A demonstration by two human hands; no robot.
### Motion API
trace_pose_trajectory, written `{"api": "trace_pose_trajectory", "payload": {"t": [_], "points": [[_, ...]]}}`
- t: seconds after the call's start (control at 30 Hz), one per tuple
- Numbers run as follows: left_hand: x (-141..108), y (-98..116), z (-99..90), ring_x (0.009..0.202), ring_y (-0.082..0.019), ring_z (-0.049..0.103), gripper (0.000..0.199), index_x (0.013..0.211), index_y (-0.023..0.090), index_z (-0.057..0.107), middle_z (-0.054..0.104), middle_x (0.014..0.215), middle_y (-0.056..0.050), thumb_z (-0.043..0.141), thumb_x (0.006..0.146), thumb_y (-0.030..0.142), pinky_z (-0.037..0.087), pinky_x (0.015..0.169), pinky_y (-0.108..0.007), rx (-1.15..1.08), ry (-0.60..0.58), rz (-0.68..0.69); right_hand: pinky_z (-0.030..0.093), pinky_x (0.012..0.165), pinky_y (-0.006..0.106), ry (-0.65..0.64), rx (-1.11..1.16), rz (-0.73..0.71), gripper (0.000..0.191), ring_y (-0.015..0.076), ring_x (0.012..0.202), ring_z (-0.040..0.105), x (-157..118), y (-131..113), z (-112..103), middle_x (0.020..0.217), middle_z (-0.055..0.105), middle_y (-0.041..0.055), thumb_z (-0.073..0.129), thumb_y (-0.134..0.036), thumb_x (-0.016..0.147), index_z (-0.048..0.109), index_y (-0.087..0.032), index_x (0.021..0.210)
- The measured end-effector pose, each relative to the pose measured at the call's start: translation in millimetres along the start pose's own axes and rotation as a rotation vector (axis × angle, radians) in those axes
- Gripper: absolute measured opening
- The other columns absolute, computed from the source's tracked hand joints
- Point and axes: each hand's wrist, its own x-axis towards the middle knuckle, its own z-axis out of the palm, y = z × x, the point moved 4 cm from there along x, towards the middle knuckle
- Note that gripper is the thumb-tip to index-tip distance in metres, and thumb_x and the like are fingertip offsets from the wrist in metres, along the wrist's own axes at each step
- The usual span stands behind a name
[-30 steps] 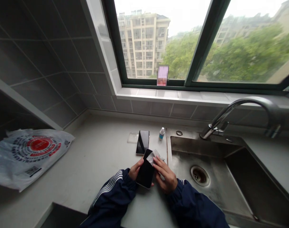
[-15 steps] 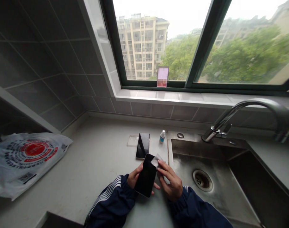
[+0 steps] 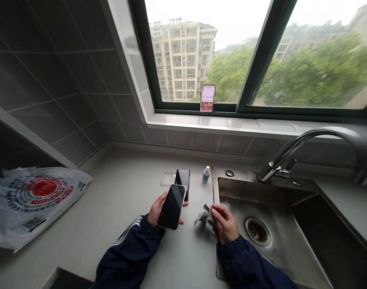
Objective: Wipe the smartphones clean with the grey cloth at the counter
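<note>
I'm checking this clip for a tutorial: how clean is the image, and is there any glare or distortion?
In the head view, the sky blows out white in the window, the wide lens bends the tiled wall, a pixelated patch covers part of the window, and the phone in the left hand shows a faint sheen.

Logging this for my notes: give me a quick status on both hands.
Left hand holding black smartphone, screen up. Right hand pinching crumpled wipe. Second smartphone beyond, on countertop.

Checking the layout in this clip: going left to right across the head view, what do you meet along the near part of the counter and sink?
White plastic bag, black smartphone in the left hand, crumpled wipe, right hand, steel sink drain.
</note>
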Motion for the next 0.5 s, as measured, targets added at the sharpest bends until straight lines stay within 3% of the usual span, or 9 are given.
{"api": "trace_pose_trajectory", "payload": {"t": [0.07,0.13,0.17,0.33,0.43,0.5], "points": [[-1,25,-15.9,0.076,-0.026,0.072,0.068,0.133,0.014,0.048,0.069,0.114,-0.020,0.035,0.089,0.064,0.058,0.069,-0.046,0.185,0.225,0.055,0.057,0.068,0.032,-0.017,0.083,0.075,0.031,0.0187,0.070,0.070,-2,2,2,0.082,0.075,0.0054,0.088,-0.033,0.063,0.074,-0.019,0.087],[-1,49,-36.1,0.071,-0.026,0.071,0.077,0.130,0.013,0.051,0.072,0.104,-0.018,0.037,0.084,0.073,0.057,0.065,-0.044,0.505,0.436,0.129,0.057,0.067,0.032,-0.039,0.148,0.141,0.031,0.0182,0.069,0.070,-4,2,5,0.082,0.075,0.0051,0.089,-0.031,0.063,0.074,-0.020,0.088],[1,59,-46.5,0.073,-0.027,0.070,0.079,0.129,0.013,0.052,0.072,0.100,-0.017,0.042,0.080,0.075,0.056,0.067,-0.044,0.567,0.500,0.169,0.057,0.067,0.032,-0.051,0.174,0.171,0.031,0.0180,0.069,0.071,-5,2,6,0.082,0.075,0.0049,0.089,-0.030,0.063,0.074,-0.020,0.089],[21,87,-91.7,0.087,-0.025,0.066,0.078,0.104,0.012,0.064,0.072,0.088,-0.008,0.053,0.067,0.081,0.052,0.076,-0.034,0.795,0.725,0.368,0.056,0.067,0.032,-0.126,0.244,0.285,0.036,0.0188,0.068,0.071,-11,3,11,0.081,0.074,0.0055,0.089,-0.027,0.062,0.073,-0.017,0.093],[36,93,-103.4,0.090,-0.022,0.064,0.058,0.096,0.013,0.066,0.070,0.091,-0.005,0.052,0.080,0.068,0.051,0.081,-0.034,0.932,0.771,0.379,0.056,0.068,0.033,-0.168,0.256,0.318,0.037,0.0195,0.069,0.072,-13,4,14,0.080,0.074,0.0056,0.090,-0.027,0.061,0.073,-0.017,0.092],[43,96,-106.6,0.095,-0.019,0.063,0.041,0.106,0.014,0.062,0.066,0.104,-0.005,0.054,0.089,0.051,0.052,0.085,-0.038,1.013,0.809,0.366,0.056,0.069,0.033,-0.190,0.262,0.330,0.035,0.0195,0.071,0.072,-13,4,15,0.081,0.074,0.0051,0.089,-0.026,0.063,0.073,-0.018,0.093]]}}
